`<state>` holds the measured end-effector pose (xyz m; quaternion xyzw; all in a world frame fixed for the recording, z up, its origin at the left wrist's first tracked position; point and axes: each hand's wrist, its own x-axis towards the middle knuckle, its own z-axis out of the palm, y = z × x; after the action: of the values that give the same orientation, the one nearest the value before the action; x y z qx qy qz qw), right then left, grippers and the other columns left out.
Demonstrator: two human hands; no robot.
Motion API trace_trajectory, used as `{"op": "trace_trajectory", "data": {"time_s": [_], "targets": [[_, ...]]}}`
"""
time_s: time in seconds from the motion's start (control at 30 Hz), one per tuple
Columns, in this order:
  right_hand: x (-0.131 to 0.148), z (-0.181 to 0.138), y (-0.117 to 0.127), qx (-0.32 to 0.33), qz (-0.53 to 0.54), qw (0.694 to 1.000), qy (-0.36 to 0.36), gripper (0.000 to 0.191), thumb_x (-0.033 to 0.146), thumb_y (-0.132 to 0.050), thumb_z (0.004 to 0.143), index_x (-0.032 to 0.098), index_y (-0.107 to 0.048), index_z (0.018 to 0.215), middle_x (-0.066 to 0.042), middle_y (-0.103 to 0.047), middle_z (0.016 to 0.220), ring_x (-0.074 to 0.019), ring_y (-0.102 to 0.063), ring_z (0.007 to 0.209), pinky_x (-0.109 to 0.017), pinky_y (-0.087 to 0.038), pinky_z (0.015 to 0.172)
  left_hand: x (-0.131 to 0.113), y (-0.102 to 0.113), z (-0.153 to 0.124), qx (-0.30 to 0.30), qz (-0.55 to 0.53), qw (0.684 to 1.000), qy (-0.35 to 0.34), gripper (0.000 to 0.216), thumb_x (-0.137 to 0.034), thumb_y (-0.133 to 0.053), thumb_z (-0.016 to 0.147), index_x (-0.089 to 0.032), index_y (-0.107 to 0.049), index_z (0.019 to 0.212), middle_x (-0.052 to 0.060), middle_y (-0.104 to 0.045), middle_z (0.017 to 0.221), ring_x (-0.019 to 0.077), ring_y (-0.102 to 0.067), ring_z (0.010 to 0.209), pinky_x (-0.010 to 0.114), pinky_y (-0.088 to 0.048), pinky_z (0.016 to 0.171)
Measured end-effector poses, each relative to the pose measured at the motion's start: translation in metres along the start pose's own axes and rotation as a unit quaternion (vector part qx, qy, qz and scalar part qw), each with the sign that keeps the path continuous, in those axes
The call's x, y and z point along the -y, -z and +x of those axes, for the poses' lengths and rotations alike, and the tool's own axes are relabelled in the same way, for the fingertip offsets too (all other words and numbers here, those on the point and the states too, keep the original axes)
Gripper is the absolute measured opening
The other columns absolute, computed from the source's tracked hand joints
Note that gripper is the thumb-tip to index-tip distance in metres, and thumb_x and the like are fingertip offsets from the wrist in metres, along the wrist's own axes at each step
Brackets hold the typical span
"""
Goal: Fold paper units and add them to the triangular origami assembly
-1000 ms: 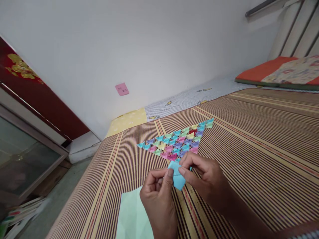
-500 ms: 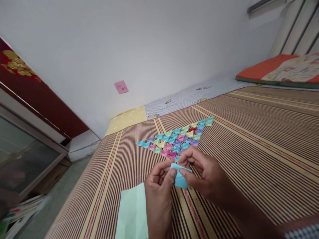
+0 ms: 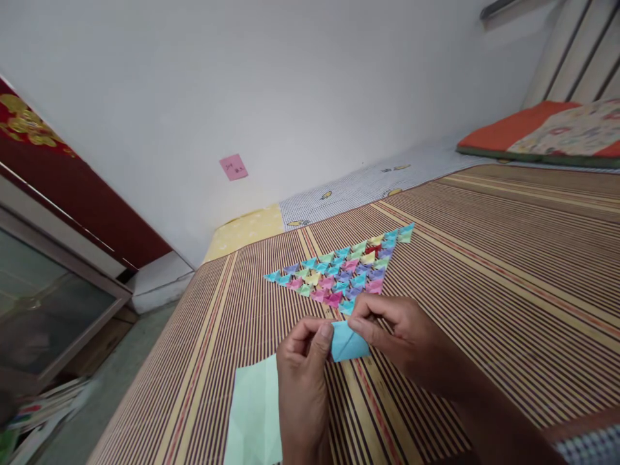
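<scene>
A small folded piece of blue paper (image 3: 349,345) is held up between both hands above a striped mat. My left hand (image 3: 305,361) pinches its left edge, thumb on the near face. At its upper right corner my right hand (image 3: 394,329) grips it between thumb and fingers. Just beyond the hands, many small folded paper pieces (image 3: 334,274) in blue, pink, green, yellow and purple lie in rows forming a triangle. A pale green sheet of paper (image 3: 254,413) with crease lines lies beside my left hand, which partly covers it.
The striped mat (image 3: 484,271) covers the bed. An orange and floral folded quilt (image 3: 537,132) lies at the far right. A pink note (image 3: 233,166) sticks to the white wall. Left of the bed stands a glass-fronted cabinet (image 3: 43,303), with papers (image 3: 43,413) low down.
The blue paper has turned flatter toward me, showing a diagonal crease. My right hand has shifted from its right side to its top right corner.
</scene>
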<state>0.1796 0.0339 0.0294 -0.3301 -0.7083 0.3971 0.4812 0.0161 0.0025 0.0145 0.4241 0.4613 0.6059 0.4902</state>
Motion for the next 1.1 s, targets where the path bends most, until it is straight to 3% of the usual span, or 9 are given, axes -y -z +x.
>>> {"op": "trace_trajectory", "data": {"time_s": [0.2, 0.37, 0.47, 0.6, 0.67, 0.8, 0.93, 1.1], "targets": [[-0.006, 0.0, -0.005, -0.062, 0.001, 0.998, -0.033, 0.027, 0.028, -0.053, 0.094, 0.021, -0.048, 0.069, 0.006, -0.041, 0.061, -0.0109, -0.038, 0.055, -0.024, -0.032, 0.05, -0.01, -0.007, -0.005, 0.06, 0.117, 0.991, 0.002, 0.024, -0.038, -0.073, 0.086, -0.017, -0.068, 0.075, -0.002, -0.059, 0.066, 0.0109, -0.049, 0.063, 0.022, -0.04, 0.062], [-0.007, 0.005, -0.002, -0.09, 0.029, 0.994, -0.059, 0.028, 0.029, -0.06, 0.09, 0.019, -0.049, 0.065, 0.005, -0.042, 0.062, -0.0107, -0.038, 0.058, -0.024, -0.033, 0.052, -0.011, -0.016, -0.009, 0.066, 0.118, 0.991, 0.018, 0.025, -0.037, -0.074, 0.085, -0.016, -0.068, 0.072, -0.002, -0.058, 0.065, 0.0096, -0.047, 0.061, 0.02, -0.038, 0.059], [-0.007, 0.005, 0.0, -0.065, 0.085, 0.991, -0.076, 0.03, 0.036, -0.062, 0.091, 0.019, -0.053, 0.069, 0.005, -0.045, 0.062, -0.0105, -0.04, 0.057, -0.023, -0.034, 0.053, -0.006, -0.019, -0.009, 0.026, 0.066, 0.997, 0.016, 0.023, -0.036, -0.074, 0.086, -0.017, -0.069, 0.074, -0.002, -0.06, 0.066, 0.0095, -0.052, 0.063, 0.019, -0.041, 0.062], [-0.009, 0.005, -0.003, -0.007, 0.158, 0.984, -0.082, 0.024, 0.038, -0.064, 0.091, 0.017, -0.063, 0.079, 0.002, -0.057, 0.069, -0.0125, -0.05, 0.062, -0.024, -0.041, 0.059, 0.003, -0.024, -0.008, -0.044, -0.084, 0.995, 0.019, 0.019, -0.034, -0.078, 0.083, -0.018, -0.07, 0.077, -0.002, -0.063, 0.067, 0.0096, -0.057, 0.063, 0.019, -0.046, 0.063], [-0.01, 0.004, -0.005, -0.012, 0.156, 0.984, -0.086, 0.023, 0.037, -0.065, 0.09, 0.016, -0.064, 0.079, 0.001, -0.059, 0.069, -0.0129, -0.052, 0.062, -0.025, -0.043, 0.059, 0.006, -0.027, -0.006, -0.066, -0.134, 0.989, 0.016, 0.02, -0.033, -0.081, 0.079, -0.018, -0.07, 0.074, -0.002, -0.063, 0.065, 0.0102, -0.058, 0.062, 0.019, -0.048, 0.062], [-0.006, 0.003, -0.007, -0.073, 0.072, 0.992, -0.079, 0.023, 0.034, -0.063, 0.09, 0.017, -0.061, 0.074, 0.002, -0.055, 0.066, -0.013, -0.048, 0.06, -0.025, -0.039, 0.055, 0.006, -0.028, -0.004, -0.065, -0.132, 0.989, 0.012, 0.021, -0.033, -0.083, 0.077, -0.017, -0.07, 0.072, -0.001, -0.065, 0.064, 0.01, -0.06, 0.062, 0.019, -0.05, 0.062], [-0.001, 0.003, -0.006, -0.084, -0.001, 0.994, -0.07, 0.031, 0.03, -0.063, 0.087, 0.02, -0.049, 0.062, 0.005, -0.042, 0.057, -0.0107, -0.038, 0.054, -0.023, -0.03, 0.049, 0.005, -0.028, -0.005, -0.065, -0.079, 0.994, 0.022, 0.022, -0.032, -0.083, 0.077, -0.016, -0.07, 0.072, -0.001, -0.065, 0.064, 0.0084, -0.059, 0.06, 0.017, -0.049, 0.059], [-0.005, 0.005, -0.007, -0.062, 0.152, 0.983, -0.078, 0.019, 0.033, -0.068, 0.088, 0.017, -0.064, 0.077, 0.002, -0.058, 0.067, -0.0126, -0.053, 0.061, -0.025, -0.043, 0.059, 0.006, -0.038, -0.007, -0.08, -0.207, 0.975, 0.017, 0.019, -0.031, -0.085, 0.075, -0.018, -0.072, 0.076, -0.001, -0.068, 0.067, 0.0095, -0.062, 0.062, 0.019, -0.052, 0.064]]}}
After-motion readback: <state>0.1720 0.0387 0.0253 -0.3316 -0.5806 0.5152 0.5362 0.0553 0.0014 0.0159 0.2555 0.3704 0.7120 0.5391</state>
